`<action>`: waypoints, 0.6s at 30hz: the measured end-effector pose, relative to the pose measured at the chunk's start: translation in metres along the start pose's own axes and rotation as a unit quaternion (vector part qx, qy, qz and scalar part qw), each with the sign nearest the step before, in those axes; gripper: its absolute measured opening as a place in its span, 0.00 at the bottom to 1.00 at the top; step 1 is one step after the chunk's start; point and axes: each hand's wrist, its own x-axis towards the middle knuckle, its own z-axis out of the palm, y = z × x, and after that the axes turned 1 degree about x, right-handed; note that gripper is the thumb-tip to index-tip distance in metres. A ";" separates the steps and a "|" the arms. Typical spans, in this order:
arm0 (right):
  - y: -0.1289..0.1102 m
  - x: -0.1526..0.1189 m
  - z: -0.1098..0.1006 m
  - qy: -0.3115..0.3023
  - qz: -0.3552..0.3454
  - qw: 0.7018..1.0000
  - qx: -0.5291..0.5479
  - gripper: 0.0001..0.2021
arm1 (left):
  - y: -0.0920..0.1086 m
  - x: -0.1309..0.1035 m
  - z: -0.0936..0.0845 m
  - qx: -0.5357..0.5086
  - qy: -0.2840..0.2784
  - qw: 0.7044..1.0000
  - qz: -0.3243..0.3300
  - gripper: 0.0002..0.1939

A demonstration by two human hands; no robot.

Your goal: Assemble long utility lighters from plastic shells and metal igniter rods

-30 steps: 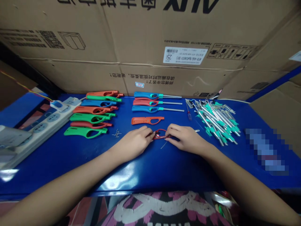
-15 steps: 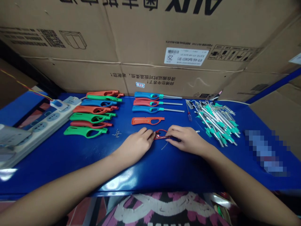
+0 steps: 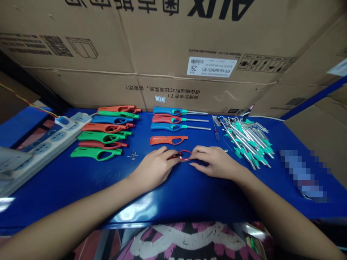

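A red lighter casing half (image 3: 187, 159) lies on the blue table between my hands, its trigger loop showing and most of the rest covered by fingers. My left hand (image 3: 155, 164) is closed on the casing's handle end, thumb and fingertips at small dark parts beside the loop. At the opposite end, my right hand (image 3: 215, 160) pinches the casing's nose. A metal tube tip (image 3: 226, 151) pokes out beyond the right hand. Just behind lies an orange casing half (image 3: 165, 140), inner side up. Small screws (image 3: 132, 155) are scattered left of my left hand.
Several coloured casings (image 3: 101, 136) are stacked at left beside a power strip (image 3: 55, 139). Three lighters with metal tubes (image 3: 168, 126) lie at the back. A small screwdriver (image 3: 216, 134) and a pile of tube assemblies (image 3: 248, 142) are at right. A cardboard box (image 3: 157, 54) walls the back.
My left fingers have shifted over the casing, near the trigger loop. The thin clear strand below the casing no longer shows. My right hand keeps its pinch, and the view has moved slightly.
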 end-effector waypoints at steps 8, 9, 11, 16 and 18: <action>0.028 -0.013 -0.035 0.189 0.196 0.953 -0.130 0.09 | -0.001 0.000 0.001 -0.025 0.012 1.000 -0.010 0.17; 0.036 -0.017 -0.040 0.209 0.244 0.933 -0.163 0.09 | -0.001 0.000 0.001 -0.022 0.012 1.000 -0.007 0.17; 0.053 -0.027 -0.048 0.220 0.320 0.899 -0.203 0.08 | -0.002 -0.001 0.002 -0.012 0.008 1.000 -0.004 0.18; 0.089 -0.047 -0.056 0.188 0.368 0.892 -0.184 0.06 | -0.004 -0.001 0.002 0.003 -0.001 1.000 0.001 0.18; 0.095 -0.051 -0.055 0.178 0.324 0.916 -0.156 0.06 | -0.004 -0.001 0.002 0.002 0.002 1.000 0.005 0.18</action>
